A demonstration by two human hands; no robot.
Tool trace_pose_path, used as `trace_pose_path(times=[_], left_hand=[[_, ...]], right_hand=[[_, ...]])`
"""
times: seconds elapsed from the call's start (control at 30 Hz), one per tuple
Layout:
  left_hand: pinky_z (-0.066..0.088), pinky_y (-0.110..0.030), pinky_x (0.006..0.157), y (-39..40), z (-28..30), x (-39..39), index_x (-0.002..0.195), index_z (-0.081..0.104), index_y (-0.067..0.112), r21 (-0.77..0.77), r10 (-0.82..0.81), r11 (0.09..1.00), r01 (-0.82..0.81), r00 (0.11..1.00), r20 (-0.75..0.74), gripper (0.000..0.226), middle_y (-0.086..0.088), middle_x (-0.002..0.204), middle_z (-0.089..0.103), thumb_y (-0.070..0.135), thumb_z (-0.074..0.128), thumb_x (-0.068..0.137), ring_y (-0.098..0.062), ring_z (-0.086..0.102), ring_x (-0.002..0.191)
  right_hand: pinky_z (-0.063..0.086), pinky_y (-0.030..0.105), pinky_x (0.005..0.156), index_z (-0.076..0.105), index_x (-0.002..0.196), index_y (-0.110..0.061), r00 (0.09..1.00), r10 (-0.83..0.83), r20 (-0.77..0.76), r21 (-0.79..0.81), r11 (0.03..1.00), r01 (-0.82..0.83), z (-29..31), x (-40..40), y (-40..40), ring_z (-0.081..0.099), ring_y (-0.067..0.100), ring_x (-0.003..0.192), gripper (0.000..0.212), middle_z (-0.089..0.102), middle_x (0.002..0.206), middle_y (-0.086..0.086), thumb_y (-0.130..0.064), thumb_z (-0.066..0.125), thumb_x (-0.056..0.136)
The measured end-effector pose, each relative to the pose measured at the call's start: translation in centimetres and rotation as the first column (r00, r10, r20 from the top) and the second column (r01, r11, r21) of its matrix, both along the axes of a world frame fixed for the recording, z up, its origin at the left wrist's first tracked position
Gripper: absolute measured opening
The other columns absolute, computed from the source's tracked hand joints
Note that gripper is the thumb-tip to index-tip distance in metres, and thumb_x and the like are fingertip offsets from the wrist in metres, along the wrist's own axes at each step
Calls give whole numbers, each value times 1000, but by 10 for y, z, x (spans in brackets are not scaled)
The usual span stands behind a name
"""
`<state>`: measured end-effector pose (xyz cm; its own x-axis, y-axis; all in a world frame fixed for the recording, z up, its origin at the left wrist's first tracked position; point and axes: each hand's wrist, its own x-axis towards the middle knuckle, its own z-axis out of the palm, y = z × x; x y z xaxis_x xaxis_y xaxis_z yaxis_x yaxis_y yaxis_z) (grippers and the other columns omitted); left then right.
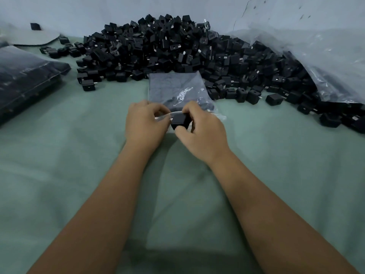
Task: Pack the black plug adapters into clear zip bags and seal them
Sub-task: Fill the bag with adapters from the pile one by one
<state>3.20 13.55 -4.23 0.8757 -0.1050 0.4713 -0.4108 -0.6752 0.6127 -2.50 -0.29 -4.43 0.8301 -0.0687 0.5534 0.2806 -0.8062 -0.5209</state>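
Head view: right hand point(203, 131) pinches adapter point(180, 120) at bag point(177, 91) mouth.

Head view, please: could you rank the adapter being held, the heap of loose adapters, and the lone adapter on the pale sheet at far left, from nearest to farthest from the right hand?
1. Held adapter: pinched in the right hand at the zip bag mouth.
2. Heap of loose adapters: beyond the bag, centre and right.
3. Lone adapter: far back left, on the pale sheet.

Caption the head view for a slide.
Right hand slips black adapter into clear zip bag held by left hand.
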Motion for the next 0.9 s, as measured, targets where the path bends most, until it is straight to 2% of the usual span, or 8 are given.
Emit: trace_pose_path(times=[0.1, 0.3, 0.43, 0.53, 0.67, 0.73, 0.8, 0.9], left_hand=[[40, -31, 78, 2, 1, -1, 89, 74, 24, -83, 81, 993, -82, 997, -16, 8, -6, 87, 61, 27, 69, 83, -28, 56, 95], [36, -26, 55, -1, 1, -6, 77, 68, 21, -233, -35, 972, 9, 994, -107, 5, 6, 55, 49, 18, 67, 81, -6, 42, 51], [33, -20, 52, -1, 2, -7, 76, 65, 22, -284, -86, 957, 52, 991, -107, 12, 9, 54, 44, 11, 64, 78, -3, 38, 50], [29, -14, 50, 0, 3, -10, 76, 65, 19, -287, -124, 953, 96, 989, -82, 11, 9, 56, 40, 10, 60, 73, -3, 37, 52], [29, -17, 52, 4, 4, -8, 73, 66, 15, -359, -194, 924, 136, 972, -130, 16, 7, 56, 40, 2, 58, 74, -4, 34, 53], [34, -20, 57, 6, 7, -8, 73, 67, 12, -406, -234, 901, 154, 959, -157, 17, -3, 60, 49, -3, 59, 76, -8, 42, 59], [40, -24, 64, 8, 10, -9, 71, 67, 12, -464, -293, 865, 192, 943, -157, 13, -16, 70, 59, 5, 57, 75, -12, 51, 67], [41, -14, 63, 10, 13, -9, 83, 73, 15, -543, -328, 816, 197, 932, -155, 30, -5, 73, 58, 26, 46, 83, -5, 52, 66]], right_hand=[[30, 27, 51, 51, 96, -20, 991, -132, 7, -201, 971, 131, -4, 4, -1, 57, 18, 72, 29, 61, 77, -6, -39, 63, 78], [31, 28, 60, 59, 92, -19, 990, -141, 22, -355, 925, 140, -6, 5, 3, 61, 21, 86, 44, 67, 90, -3, -59, 62, 76], [37, 27, 58, 55, 95, -25, 996, -90, -18, -237, 968, 83, -4, 0, 2, 59, 17, 80, 32, 63, 80, -10, -51, 59, 76], [32, 28, 54, 47, 87, -24, 998, -50, -45, -253, 967, 37, -4, 1, 0, 55, 16, 77, 22, 52, 73, -13, -38, 61, 79], [42, 31, 57, 50, 84, -23, 996, 22, -83, -207, 978, -39, -5, 4, -1, 53, 14, 77, 18, 58, 79, -11, -37, 62, 83], [44, 30, 59, 53, 83, -25, 994, 59, -97, -177, 981, -75, -6, 4, 0, 53, 12, 77, 15, 59, 81, -12, -36, 63, 82], [44, 28, 60, 57, 84, -28, 991, 87, -106, -140, 985, -101, -6, 4, -1, 54, 11, 79, 11, 56, 80, -14, -35, 64, 81], [48, 28, 68, 63, 95, -35, 978, 139, -153, -84, 985, -153, -4, 3, -1, 57, 8, 87, 14, 56, 84, -19, -36, 63, 82]])
